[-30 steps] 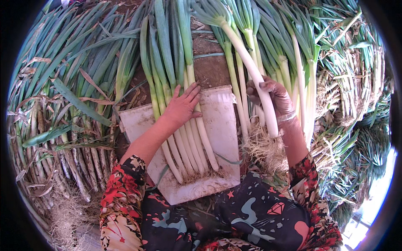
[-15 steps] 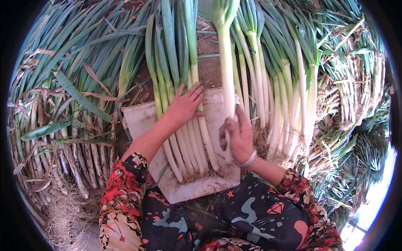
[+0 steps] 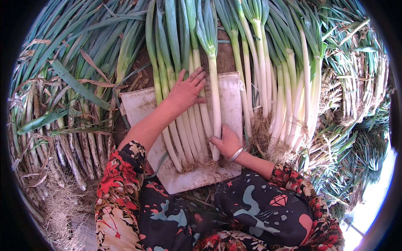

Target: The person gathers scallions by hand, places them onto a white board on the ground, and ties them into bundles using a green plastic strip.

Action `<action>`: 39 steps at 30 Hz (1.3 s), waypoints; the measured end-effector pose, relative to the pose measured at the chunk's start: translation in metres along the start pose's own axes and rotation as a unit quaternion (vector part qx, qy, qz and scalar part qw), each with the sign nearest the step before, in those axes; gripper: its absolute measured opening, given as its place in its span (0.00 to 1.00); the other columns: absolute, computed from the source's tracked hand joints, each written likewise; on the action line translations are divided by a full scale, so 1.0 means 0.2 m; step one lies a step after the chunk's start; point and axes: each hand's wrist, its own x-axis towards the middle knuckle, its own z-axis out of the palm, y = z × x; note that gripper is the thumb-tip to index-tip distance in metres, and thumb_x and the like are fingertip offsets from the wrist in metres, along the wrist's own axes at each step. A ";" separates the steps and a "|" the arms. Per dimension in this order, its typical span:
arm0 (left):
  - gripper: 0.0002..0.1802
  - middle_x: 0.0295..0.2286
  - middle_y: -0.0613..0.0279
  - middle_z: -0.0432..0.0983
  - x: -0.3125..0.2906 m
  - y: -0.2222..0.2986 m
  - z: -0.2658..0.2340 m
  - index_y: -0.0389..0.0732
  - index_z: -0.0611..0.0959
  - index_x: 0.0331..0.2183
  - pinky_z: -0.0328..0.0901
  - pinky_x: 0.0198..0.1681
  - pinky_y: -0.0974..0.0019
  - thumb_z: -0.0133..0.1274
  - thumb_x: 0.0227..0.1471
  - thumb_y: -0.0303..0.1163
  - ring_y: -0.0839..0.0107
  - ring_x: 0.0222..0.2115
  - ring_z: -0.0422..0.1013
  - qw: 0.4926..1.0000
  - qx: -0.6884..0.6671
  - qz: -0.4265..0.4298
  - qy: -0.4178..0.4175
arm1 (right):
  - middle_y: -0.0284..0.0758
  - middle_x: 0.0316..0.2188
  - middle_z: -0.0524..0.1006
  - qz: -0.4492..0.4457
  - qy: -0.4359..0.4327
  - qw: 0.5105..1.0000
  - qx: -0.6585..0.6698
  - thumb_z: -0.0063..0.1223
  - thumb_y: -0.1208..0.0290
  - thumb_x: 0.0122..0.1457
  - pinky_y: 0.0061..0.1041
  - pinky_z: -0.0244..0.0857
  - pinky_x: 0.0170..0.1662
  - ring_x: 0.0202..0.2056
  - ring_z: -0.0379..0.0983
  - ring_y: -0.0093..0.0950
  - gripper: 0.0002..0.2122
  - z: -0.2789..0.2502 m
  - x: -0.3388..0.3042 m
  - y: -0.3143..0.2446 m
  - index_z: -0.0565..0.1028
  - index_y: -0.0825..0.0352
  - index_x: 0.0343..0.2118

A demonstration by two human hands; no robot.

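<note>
Several cleaned green onions [image 3: 193, 129] lie side by side on a soiled white board [image 3: 176, 182] at my lap, white ends with roots toward me. My left hand [image 3: 186, 94] rests across their stalks, fingers stretched and apart, pressing on top. At the right side of this row lies another green onion [image 3: 214, 92] with a thick white stalk. Near its root end my right hand [image 3: 228, 142], a bracelet at the wrist, grips it with the thumb across the stalk; the other fingers are partly hidden.
Unpeeled green onions [image 3: 75, 146] with dirty stalks and dry leaves are heaped at left. Right of the board lie cleaned white-stalked onions [image 3: 295, 100]. Bundled onions [image 3: 351, 92] are stacked at far right. Brown soil [image 3: 226, 58] shows beyond the board.
The green onion in my right hand has come down and left, from raised above the board to beside the row. My left hand stays on the stalks.
</note>
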 end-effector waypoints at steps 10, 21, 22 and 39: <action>0.39 0.56 0.61 0.54 -0.01 0.00 0.01 0.42 0.66 0.51 0.43 0.58 0.44 0.55 0.41 0.53 0.67 0.60 0.44 1.000 -0.014 -0.007 -0.008 | 0.47 0.24 0.76 0.155 -0.279 0.899 0.299 0.58 0.64 0.40 0.35 0.69 0.35 0.27 0.74 0.39 0.19 -0.22 0.03 -0.16 0.72 0.78 0.29; 0.37 0.55 0.58 0.55 0.01 0.02 0.01 0.40 0.68 0.49 0.46 0.57 0.47 0.58 0.39 0.49 0.65 0.60 0.45 1.000 -0.022 -0.006 0.021 | 0.45 0.32 0.77 0.008 -0.275 0.893 -0.357 0.48 0.69 0.48 0.36 0.69 0.39 0.35 0.75 0.40 0.11 -0.08 0.09 -0.16 0.78 0.68 0.30; 0.37 0.55 0.58 0.55 0.02 0.03 0.02 0.40 0.68 0.48 0.47 0.57 0.48 0.59 0.38 0.48 0.65 0.60 0.45 0.999 -0.038 -0.009 0.020 | 0.44 0.33 0.77 -0.005 -0.283 0.883 -0.373 0.48 0.69 0.48 0.35 0.69 0.39 0.35 0.75 0.39 0.10 -0.07 0.10 -0.14 0.78 0.67 0.30; 0.41 0.56 0.60 0.54 -0.04 0.09 -0.02 0.48 0.66 0.51 0.52 0.54 0.49 0.63 0.32 0.45 0.59 0.59 0.48 0.999 -0.039 0.026 0.012 | 0.44 0.30 0.78 -0.087 -0.318 0.861 -0.387 0.48 0.78 0.46 0.35 0.70 0.37 0.35 0.76 0.39 0.08 -0.04 0.12 -0.14 0.79 0.67 0.29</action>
